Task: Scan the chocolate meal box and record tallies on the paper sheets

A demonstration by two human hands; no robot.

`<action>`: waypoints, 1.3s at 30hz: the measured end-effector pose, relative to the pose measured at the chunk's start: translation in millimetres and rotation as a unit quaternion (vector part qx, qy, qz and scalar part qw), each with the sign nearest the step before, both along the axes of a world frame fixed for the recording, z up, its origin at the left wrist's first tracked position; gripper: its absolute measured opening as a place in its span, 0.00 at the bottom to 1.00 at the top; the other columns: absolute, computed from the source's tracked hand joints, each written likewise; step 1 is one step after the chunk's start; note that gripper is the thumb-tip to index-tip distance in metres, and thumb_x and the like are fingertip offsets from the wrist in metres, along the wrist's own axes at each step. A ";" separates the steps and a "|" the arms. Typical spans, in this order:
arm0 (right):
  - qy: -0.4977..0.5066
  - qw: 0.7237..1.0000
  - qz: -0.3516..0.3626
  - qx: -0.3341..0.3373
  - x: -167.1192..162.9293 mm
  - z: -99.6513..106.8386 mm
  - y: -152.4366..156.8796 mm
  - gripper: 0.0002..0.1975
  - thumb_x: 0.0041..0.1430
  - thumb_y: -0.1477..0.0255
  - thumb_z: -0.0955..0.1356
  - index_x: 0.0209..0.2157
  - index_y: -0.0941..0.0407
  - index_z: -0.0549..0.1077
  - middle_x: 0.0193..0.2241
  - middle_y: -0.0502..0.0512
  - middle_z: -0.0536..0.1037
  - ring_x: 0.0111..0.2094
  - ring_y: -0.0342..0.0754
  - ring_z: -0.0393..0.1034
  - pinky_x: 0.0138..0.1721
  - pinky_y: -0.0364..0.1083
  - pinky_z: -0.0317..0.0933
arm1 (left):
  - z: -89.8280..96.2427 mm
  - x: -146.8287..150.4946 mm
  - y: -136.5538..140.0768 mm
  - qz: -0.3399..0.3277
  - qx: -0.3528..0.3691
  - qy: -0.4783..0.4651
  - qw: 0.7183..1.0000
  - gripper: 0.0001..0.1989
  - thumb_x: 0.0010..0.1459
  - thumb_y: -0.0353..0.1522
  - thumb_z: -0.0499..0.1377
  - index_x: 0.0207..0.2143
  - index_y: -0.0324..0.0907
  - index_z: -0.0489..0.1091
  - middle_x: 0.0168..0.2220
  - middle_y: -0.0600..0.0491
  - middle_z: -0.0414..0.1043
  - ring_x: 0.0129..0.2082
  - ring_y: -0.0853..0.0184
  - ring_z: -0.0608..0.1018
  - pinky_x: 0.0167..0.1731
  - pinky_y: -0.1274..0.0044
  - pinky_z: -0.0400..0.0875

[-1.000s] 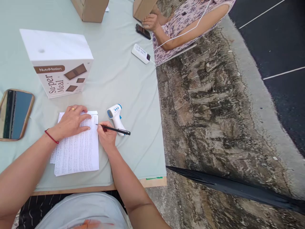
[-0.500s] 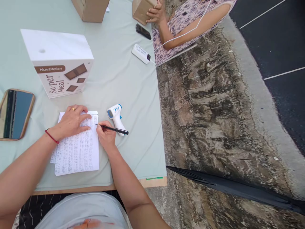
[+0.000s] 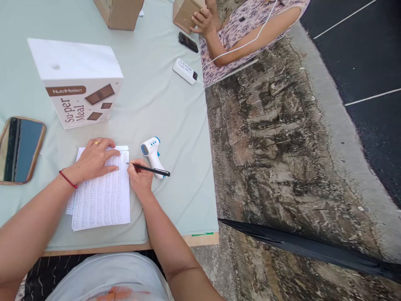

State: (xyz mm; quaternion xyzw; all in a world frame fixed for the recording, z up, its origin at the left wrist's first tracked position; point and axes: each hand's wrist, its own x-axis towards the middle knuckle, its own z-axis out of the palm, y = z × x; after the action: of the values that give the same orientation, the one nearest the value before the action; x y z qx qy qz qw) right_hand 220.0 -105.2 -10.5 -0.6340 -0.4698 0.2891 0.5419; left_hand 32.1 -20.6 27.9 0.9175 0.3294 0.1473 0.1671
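Sheets of paper (image 3: 100,196) covered in rows of small handwriting lie in front of me on the cloth. My left hand (image 3: 98,158) rests open on their upper part, fingers spread, with a ring on one finger. A black pen (image 3: 153,169) is pinched in my right hand (image 3: 140,177), its tip at the right edge of the sheet near the top. Just right of that hand lies a white and blue infrared thermometer (image 3: 153,151), its handle partly behind the pen.
A white NutriMotion box (image 3: 81,83) stands beyond the papers. At far left lies a wood-framed mirror (image 3: 23,150). Farther off are a cardboard box (image 3: 122,14), a black device (image 3: 188,42) and a white device (image 3: 184,71) with a cable. Another person's hand (image 3: 203,21) holds a small carton (image 3: 186,14).
The pen's rear end has shifted very slightly right with my right hand. The other person's fingers have moved on the carton. My left hand stays put.
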 end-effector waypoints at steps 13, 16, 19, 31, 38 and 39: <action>-0.003 1.000 -0.003 -0.008 -0.5 0.9 0.0 0.13 0.55 0.61 0.65 0.28 0.56 0.73 0.26 0.51 0.73 0.28 0.46 0.66 0.33 0.46 0.63 | 0.2 -0.9 -0.1 -0.001 -0.012 -0.002 1.000 0.18 0.62 0.41 0.66 0.52 0.42 0.77 0.53 0.41 0.68 0.51 0.50 0.71 0.56 0.55 0.63; -0.003 1.000 -0.003 -0.010 -0.4 0.5 0.2 0.13 0.55 0.61 0.65 0.27 0.56 0.72 0.26 0.51 0.73 0.28 0.46 0.66 0.33 0.46 0.62 | 0.7 -1.1 0.1 -0.002 -0.014 -0.003 1.000 0.19 0.62 0.41 0.65 0.52 0.42 0.77 0.53 0.41 0.68 0.51 0.50 0.71 0.56 0.55 0.63; -0.005 1.000 -0.003 -0.012 -0.3 0.6 -0.1 0.13 0.56 0.61 0.65 0.28 0.56 0.72 0.26 0.51 0.73 0.29 0.46 0.66 0.33 0.46 0.63 | 1.3 -0.9 0.2 0.001 -0.016 0.002 1.000 0.18 0.62 0.41 0.66 0.52 0.42 0.77 0.53 0.41 0.68 0.51 0.50 0.71 0.56 0.55 0.63; 0.003 1.000 -0.005 0.003 -0.3 3.7 -0.2 0.12 0.55 0.62 0.66 0.27 0.57 0.73 0.25 0.51 0.73 0.28 0.45 0.65 0.32 0.45 0.62 | 0.8 -1.3 -0.7 -0.001 -0.013 0.004 1.000 0.18 0.63 0.41 0.64 0.52 0.42 0.77 0.54 0.41 0.68 0.51 0.50 0.70 0.57 0.55 0.63; -0.001 1.000 0.001 -0.006 0.1 3.2 0.2 0.13 0.54 0.61 0.65 0.26 0.56 0.72 0.25 0.51 0.73 0.28 0.46 0.65 0.31 0.45 0.62 | 1.1 -0.7 0.0 -0.001 -0.008 0.006 1.000 0.19 0.63 0.41 0.65 0.52 0.41 0.77 0.53 0.41 0.68 0.50 0.50 0.70 0.56 0.56 0.63; -0.004 1.000 -0.001 -0.007 -0.1 3.4 0.3 0.12 0.54 0.61 0.65 0.26 0.55 0.72 0.25 0.51 0.73 0.28 0.46 0.65 0.31 0.45 0.62 | 1.1 -0.8 0.2 -0.001 -0.008 0.007 1.000 0.19 0.63 0.41 0.65 0.52 0.42 0.77 0.53 0.41 0.68 0.50 0.50 0.70 0.56 0.56 0.63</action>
State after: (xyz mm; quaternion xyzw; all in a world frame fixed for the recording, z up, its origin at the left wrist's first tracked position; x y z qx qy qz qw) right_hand 219.9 -104.9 -7.2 -0.6390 -0.4696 0.2896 0.5359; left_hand 31.2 -20.4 29.0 0.9174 0.3308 0.1383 0.1725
